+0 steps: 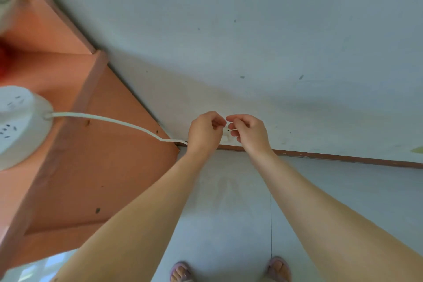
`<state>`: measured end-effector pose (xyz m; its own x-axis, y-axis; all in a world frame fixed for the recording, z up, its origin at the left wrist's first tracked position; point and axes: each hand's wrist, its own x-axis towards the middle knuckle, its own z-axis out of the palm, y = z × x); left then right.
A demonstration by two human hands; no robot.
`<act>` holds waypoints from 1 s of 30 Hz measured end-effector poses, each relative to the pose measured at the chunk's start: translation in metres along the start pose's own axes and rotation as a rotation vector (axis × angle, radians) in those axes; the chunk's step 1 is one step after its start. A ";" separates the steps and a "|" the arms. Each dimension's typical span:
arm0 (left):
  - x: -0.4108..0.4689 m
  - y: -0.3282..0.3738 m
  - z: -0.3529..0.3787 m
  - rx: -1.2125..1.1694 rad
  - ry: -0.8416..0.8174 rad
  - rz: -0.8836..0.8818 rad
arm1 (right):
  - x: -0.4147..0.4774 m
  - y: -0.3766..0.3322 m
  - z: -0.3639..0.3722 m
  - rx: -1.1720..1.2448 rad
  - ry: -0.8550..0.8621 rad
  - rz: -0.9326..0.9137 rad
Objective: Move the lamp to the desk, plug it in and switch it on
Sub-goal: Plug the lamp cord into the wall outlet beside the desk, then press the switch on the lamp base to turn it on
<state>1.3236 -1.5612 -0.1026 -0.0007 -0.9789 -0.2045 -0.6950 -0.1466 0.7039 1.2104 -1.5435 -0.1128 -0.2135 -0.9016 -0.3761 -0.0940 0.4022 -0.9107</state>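
Observation:
No lamp is in view. A white power strip (20, 126) lies on the orange desk (96, 167) at the left. Its white cord (119, 122) runs right, down to the wall, and ends behind my left hand (204, 133). That hand is curled closed where the cord ends, just above the brown skirting board; the plug is hidden. A white wall socket (226, 136) with dark slots shows between my hands. My right hand (249, 131) is just right of it, fingertips pinched at a thin white edge; I cannot tell whether it holds anything.
The pale wall (251, 41) fills the upper view and the brown skirting board (343, 157) runs along its foot. Below is grey floor (229, 224) with my sandalled feet (278, 270). Blurred red and pale objects sit at the desk's far left.

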 end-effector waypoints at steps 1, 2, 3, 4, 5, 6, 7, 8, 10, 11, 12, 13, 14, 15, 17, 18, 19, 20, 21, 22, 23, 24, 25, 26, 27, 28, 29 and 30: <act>-0.006 0.007 -0.009 -0.017 -0.011 -0.007 | -0.008 -0.008 -0.002 0.004 0.003 0.004; -0.014 0.015 -0.022 -0.028 -0.018 -0.016 | -0.019 -0.020 -0.004 -0.003 0.003 0.008; -0.021 0.022 -0.032 -0.035 -0.022 -0.020 | -0.028 -0.029 -0.006 -0.011 0.003 0.015; -0.030 0.028 -0.045 -0.039 -0.022 -0.026 | -0.039 -0.040 -0.007 -0.023 -0.006 0.019; -0.039 0.034 -0.058 -0.039 -0.018 -0.028 | -0.049 -0.052 -0.007 -0.034 -0.020 0.018; -0.046 0.038 -0.065 -0.040 -0.015 -0.027 | -0.057 -0.058 -0.007 -0.047 -0.030 0.017; -0.054 0.041 -0.076 -0.048 -0.002 -0.036 | -0.066 -0.070 -0.006 -0.059 -0.049 0.012; -0.063 0.043 -0.088 -0.056 0.011 -0.047 | -0.075 -0.081 -0.004 -0.079 -0.070 0.001; -0.077 0.046 -0.105 -0.067 0.035 -0.065 | -0.088 -0.099 0.000 -0.119 -0.117 -0.042; -0.084 0.047 -0.116 -0.068 0.046 -0.078 | -0.094 -0.109 0.003 -0.149 -0.141 -0.066; -0.090 0.047 -0.125 -0.066 0.059 -0.088 | -0.099 -0.118 0.007 -0.182 -0.160 -0.086; -0.095 0.047 -0.134 -0.060 0.071 -0.094 | -0.104 -0.126 0.011 -0.208 -0.177 -0.106; -0.101 0.047 -0.142 -0.055 0.088 -0.104 | -0.110 -0.135 0.015 -0.229 -0.194 -0.127; -0.108 0.045 -0.153 -0.056 0.108 -0.116 | -0.116 -0.143 0.022 -0.242 -0.211 -0.147; -0.120 0.040 -0.168 -0.060 0.137 -0.134 | -0.125 -0.156 0.033 -0.252 -0.234 -0.189; -0.126 0.037 -0.175 -0.058 0.146 -0.142 | -0.130 -0.161 0.040 -0.254 -0.248 -0.210; -0.132 0.033 -0.182 -0.058 0.155 -0.155 | -0.135 -0.165 0.047 -0.260 -0.266 -0.229; -0.139 0.028 -0.190 -0.057 0.171 -0.167 | -0.141 -0.170 0.056 -0.273 -0.289 -0.242; -0.146 0.023 -0.197 -0.050 0.192 -0.179 | -0.146 -0.172 0.064 -0.287 -0.312 -0.254; -0.154 0.016 -0.207 -0.040 0.222 -0.191 | -0.152 -0.176 0.075 -0.299 -0.346 -0.261; -0.159 0.011 -0.213 -0.034 0.241 -0.200 | -0.156 -0.177 0.082 -0.298 -0.376 -0.259; -0.165 0.003 -0.221 -0.035 0.262 -0.217 | -0.161 -0.179 0.093 -0.293 -0.413 -0.255; -0.169 -0.005 -0.229 -0.035 0.277 -0.233 | -0.165 -0.180 0.102 -0.292 -0.443 -0.252; -0.172 -0.012 -0.236 -0.028 0.288 -0.249 | -0.169 -0.181 0.112 -0.296 -0.465 -0.254; -0.175 -0.021 -0.243 -0.018 0.304 -0.265 | -0.172 -0.181 0.122 -0.300 -0.482 -0.258; -0.175 -0.028 -0.249 -0.011 0.321 -0.275 | -0.174 -0.180 0.130 -0.307 -0.490 -0.270; -0.177 -0.037 -0.256 -0.009 0.349 -0.282 | -0.179 -0.179 0.142 -0.325 -0.505 -0.286; -0.179 -0.046 -0.263 -0.007 0.380 -0.282 | -0.182 -0.177 0.155 -0.349 -0.519 -0.305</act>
<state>1.5447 -1.4171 0.0806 0.4512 -0.8835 -0.1258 -0.6258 -0.4137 0.6612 1.4168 -1.4749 0.0906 0.3565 -0.9069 -0.2247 -0.4019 0.0683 -0.9131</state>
